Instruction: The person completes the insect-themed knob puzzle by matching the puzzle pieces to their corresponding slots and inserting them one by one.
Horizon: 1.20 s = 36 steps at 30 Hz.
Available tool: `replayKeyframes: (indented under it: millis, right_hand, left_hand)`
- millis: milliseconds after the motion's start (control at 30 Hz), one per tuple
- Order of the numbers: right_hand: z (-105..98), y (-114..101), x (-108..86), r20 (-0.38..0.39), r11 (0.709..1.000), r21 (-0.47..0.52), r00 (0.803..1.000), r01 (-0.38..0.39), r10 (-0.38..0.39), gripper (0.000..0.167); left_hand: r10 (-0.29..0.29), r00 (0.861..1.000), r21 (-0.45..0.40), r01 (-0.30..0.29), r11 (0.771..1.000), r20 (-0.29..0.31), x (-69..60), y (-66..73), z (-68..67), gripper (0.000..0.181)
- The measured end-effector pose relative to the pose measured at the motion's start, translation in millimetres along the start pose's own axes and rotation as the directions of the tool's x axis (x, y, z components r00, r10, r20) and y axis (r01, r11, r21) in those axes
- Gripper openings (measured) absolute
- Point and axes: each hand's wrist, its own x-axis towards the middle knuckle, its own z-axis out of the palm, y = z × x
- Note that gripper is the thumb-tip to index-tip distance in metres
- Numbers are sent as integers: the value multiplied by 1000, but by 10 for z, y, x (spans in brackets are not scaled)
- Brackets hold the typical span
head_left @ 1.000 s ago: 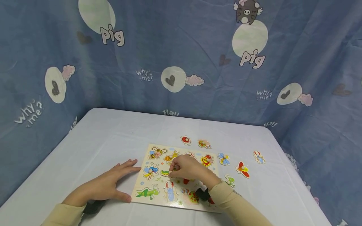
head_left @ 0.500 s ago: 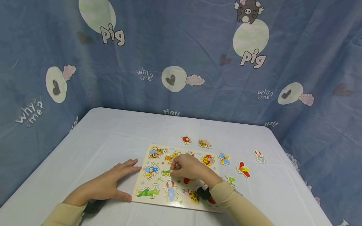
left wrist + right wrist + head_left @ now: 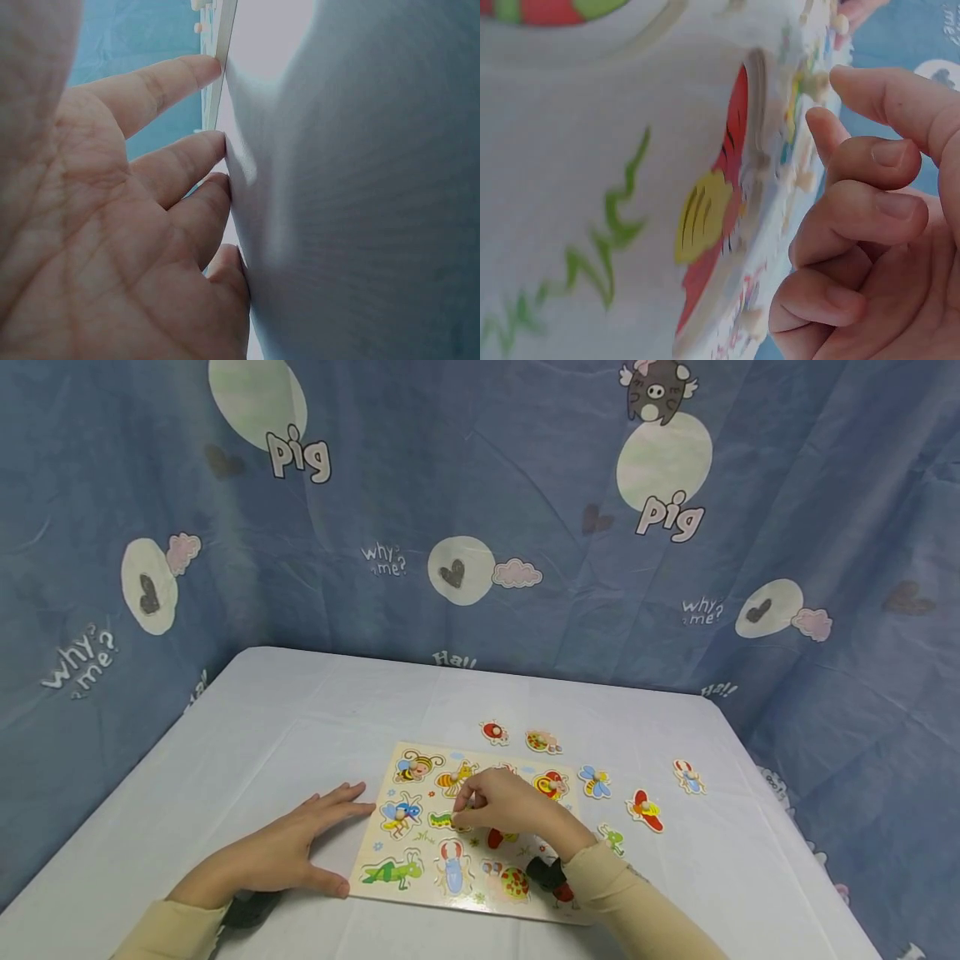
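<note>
Six loose puzzle pieces [image 3: 645, 811] lie in an arc from 12 to 3 o'clock of a pegged puzzle board [image 3: 423, 894] on the white-covered counter [image 3: 300, 718]. They run from a ladybird piece [image 3: 493, 732] at 12 to a green grasshopper piece [image 3: 611, 839] at 3, with a stag beetle piece [image 3: 688, 777] farthest out, between 2 and 3; the arrangement presumably leaves the board unobstructed and each piece within reach of the right side. The caterpillar piece [image 3: 440, 819] lies at about 10 o'clock of the board's centre. The right hand [image 3: 512, 806], entering from 4 o'clock, pinches its knob [image 3: 819, 85] between thumb and index finger; the knob probably serves to keep the fingertips off the outline. Whether the piece is fully seated cannot be told. The left hand [image 3: 281, 850] rests at 9 o'clock, grasping nothing, its fingers extended and its thumb against the board's corner at 8, probably as a brace against sliding. The stag beetle recess [image 3: 452, 868], near 7 o'clock, shows its printed picture and no knob.
</note>
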Motion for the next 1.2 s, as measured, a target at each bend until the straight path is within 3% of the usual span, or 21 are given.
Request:
replayKeyframes:
  millis: [367, 833, 1200]
  right_hand:
    - [-233, 176, -237, -101, 1000, 29, 995, 8, -5, 10]
    - [-456, 502, -673, -236, 985, 164, 967, -55, 93, 19]
    - [-551, 826, -946, -289, 981, 176, 949, -79, 129, 23]
  left_hand:
    - [0, 1000, 2, 0, 1000, -1, -10, -20, 8, 99]
    - [4, 1000, 12, -4, 1000, -5, -3, -13, 6, 101]
    - [5, 1000, 15, -5, 1000, -5, -1, -9, 2, 101]
